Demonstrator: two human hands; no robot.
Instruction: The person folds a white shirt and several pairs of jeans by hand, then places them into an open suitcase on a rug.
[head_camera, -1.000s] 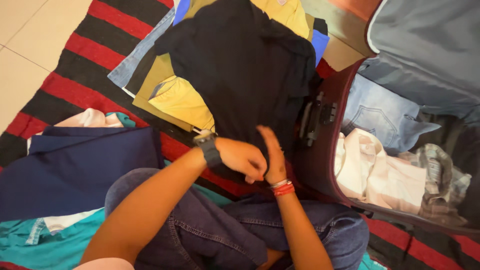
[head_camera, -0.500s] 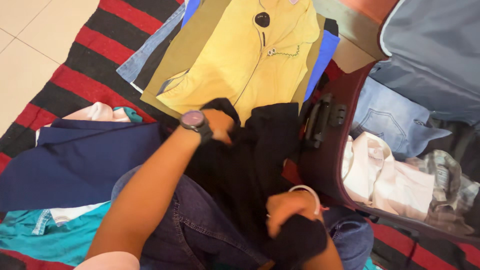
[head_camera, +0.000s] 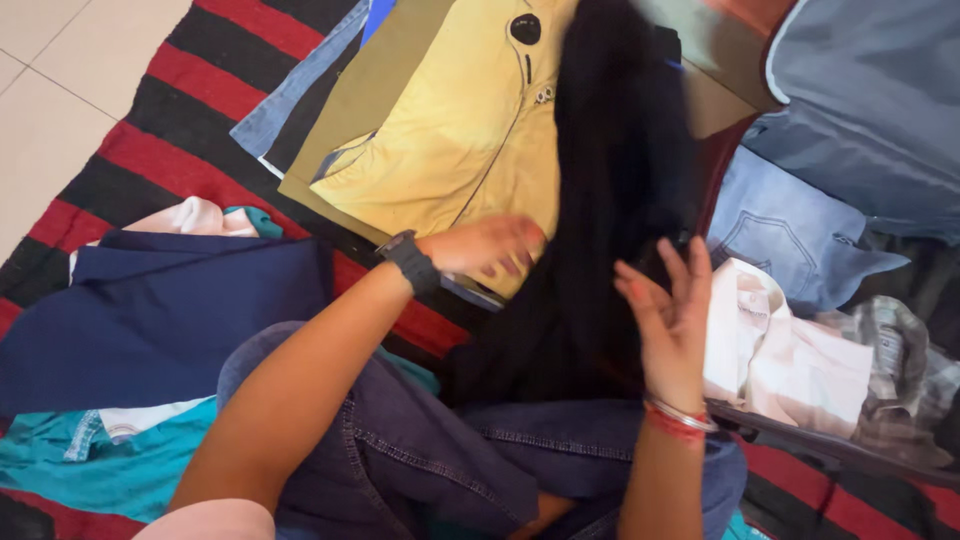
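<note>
I sat on the striped rug (head_camera: 150, 130) beside the open suitcase (head_camera: 860, 120), mid-fold on a black shirt (head_camera: 610, 200) draped over the yellow shirt (head_camera: 450, 140); my left hand (head_camera: 490, 245) and right hand (head_camera: 670, 305) lay open against it, and smoothing looked due next

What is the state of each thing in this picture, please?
black garment: unfolded, stretched out long, blurred.
left hand: flat, fingers at the garment's edge.
right hand: open, fingers spread against the garment.
yellow shirt: spread flat on a pile.
suitcase: open, clothes inside.
navy cloth: lying flat on the striped rug.
white shirt: crumpled in the suitcase.
</note>
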